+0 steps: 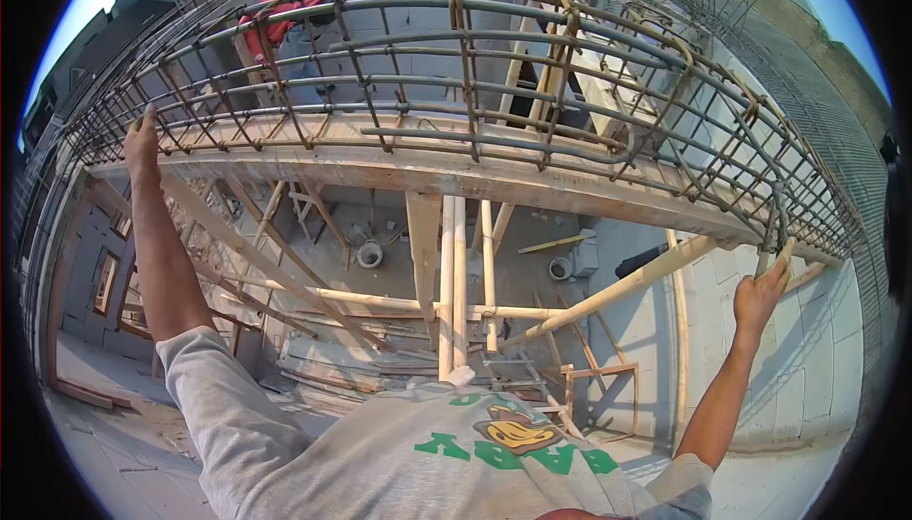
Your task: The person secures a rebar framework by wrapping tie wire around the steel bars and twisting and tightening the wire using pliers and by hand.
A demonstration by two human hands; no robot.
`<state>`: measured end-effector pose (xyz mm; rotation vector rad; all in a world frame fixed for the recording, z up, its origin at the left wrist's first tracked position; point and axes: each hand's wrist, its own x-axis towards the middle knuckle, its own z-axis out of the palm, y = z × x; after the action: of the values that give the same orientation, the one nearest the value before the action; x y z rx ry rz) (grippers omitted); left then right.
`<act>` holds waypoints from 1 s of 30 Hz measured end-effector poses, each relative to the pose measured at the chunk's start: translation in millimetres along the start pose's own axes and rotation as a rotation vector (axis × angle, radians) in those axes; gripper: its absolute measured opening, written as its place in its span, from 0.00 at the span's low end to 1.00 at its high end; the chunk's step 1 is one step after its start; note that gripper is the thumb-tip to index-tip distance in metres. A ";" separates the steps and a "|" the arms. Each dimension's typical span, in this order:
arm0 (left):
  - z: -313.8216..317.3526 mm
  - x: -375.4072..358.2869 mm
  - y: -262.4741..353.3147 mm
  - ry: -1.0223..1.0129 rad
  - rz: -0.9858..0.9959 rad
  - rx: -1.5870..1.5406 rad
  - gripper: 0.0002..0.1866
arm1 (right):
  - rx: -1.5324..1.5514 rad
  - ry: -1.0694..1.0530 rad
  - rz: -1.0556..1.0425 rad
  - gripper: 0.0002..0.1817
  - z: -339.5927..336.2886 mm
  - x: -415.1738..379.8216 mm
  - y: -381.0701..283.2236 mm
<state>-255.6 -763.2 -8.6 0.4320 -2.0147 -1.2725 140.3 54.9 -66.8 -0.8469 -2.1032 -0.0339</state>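
Note:
A long cage of tied steel reinforcing bars (408,83) runs across the view, just above a timber formwork beam (456,174). My left hand (142,145) is raised at the cage's left part, with its fingers closed on a bar. At the far right, my right hand (758,300) reaches up to the beam's lower edge. Its thumb and fingers close around the lower end of a slim dark metal tool (780,207), which looks like pincers against the bars. The tool's exact shape is hard to make out.
Below the beam stand wooden and bamboo props (453,283) with cross poles. Two buckets, one a pale bucket (370,254), are on the floor far below. Behind the cage a person in red (271,26) bends over. Block walls (807,349) flank the space.

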 end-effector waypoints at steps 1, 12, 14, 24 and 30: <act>5.4 28.4 -36.9 0.018 0.089 -0.078 0.30 | 0.016 -0.001 0.027 0.50 6.9 -4.4 -3.4; 52.7 -53.4 48.6 0.135 0.222 -0.104 0.36 | 0.311 -0.160 0.214 0.44 20.7 -7.9 -16.6; 59.5 -49.3 50.5 0.164 0.173 -0.034 0.30 | 0.446 -0.222 0.125 0.45 30.4 -1.4 17.4; 73.2 -87.6 64.8 0.091 0.194 0.001 0.23 | 0.077 0.151 0.028 0.46 64.9 3.6 24.2; 71.4 -80.0 51.9 0.055 0.295 -0.017 0.25 | -0.173 0.143 0.134 0.44 70.4 -24.8 37.4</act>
<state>-246.3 -644.5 -12.6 0.1519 -1.9354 -1.0827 122.8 91.7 -139.7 -1.0558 -1.9252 -0.2019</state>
